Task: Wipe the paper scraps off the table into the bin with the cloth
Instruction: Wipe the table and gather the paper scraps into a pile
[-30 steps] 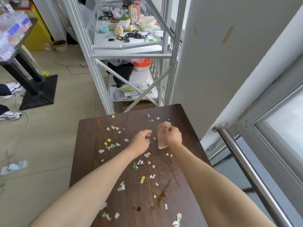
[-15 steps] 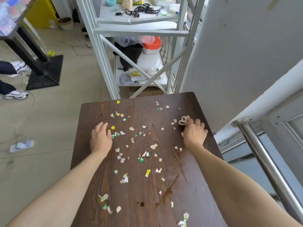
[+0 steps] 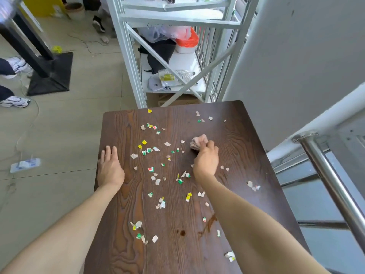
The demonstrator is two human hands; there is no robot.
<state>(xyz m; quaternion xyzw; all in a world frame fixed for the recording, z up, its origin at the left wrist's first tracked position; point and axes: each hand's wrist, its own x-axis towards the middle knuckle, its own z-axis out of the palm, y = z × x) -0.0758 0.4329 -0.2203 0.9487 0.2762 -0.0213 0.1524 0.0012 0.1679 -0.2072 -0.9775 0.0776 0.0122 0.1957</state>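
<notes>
Shoes (image 3: 14, 101) and dark trouser legs are showing at the far left edge, beside a black stand (image 3: 49, 76) on the tiled floor, with a white power strip (image 3: 25, 164) lying nearer the table. Left hand (image 3: 109, 167) is lying flat, palm down, on the left edge of the table (image 3: 246, 147), fingers together and pointing away, gripping nothing. Scraps (image 3: 151, 169) of white, yellow and green paper are lying scattered across the dark wood between the two hands, more of them reaching toward the far edge and the near corner. Right hand (image 3: 206, 158) is curling shut around a crumpled pinkish cloth (image 3: 198, 142), which is sticking out beyond the knuckles and pressing down on the tabletop right of centre. A few scraps are sitting just right of that wrist. A brown stain (image 3: 209, 224) is showing beside the right forearm. White shelving (image 3: 177, 56) is standing beyond the far edge, a steel rail (image 3: 331, 184) running along the right. No bin is showing.
</notes>
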